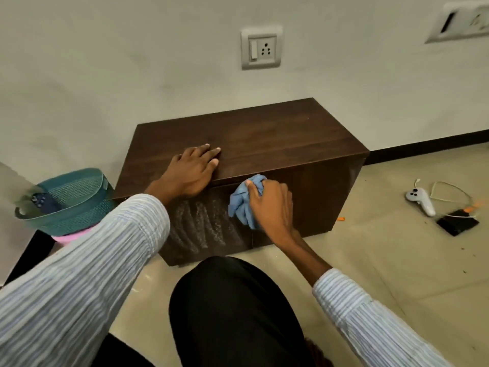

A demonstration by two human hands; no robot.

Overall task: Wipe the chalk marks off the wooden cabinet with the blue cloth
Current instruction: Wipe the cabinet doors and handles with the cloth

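Here, a bent knee [238, 308] fills the foreground at six o'clock as the right hand [270, 205] clenches the bunched blue cloth [242, 202] against the wooden cabinet [264, 139] front, chalk marks [201, 226] at its nine o'clock; beyond, the left hand [193, 168] lies flat, fingers [209, 151] released, on the top.

Right hand [270, 205] grips bunched blue cloth [244, 201] against wooden cabinet [264, 139] front, just right of chalk marks [201, 223]; left hand [191, 168] flat on top edge.
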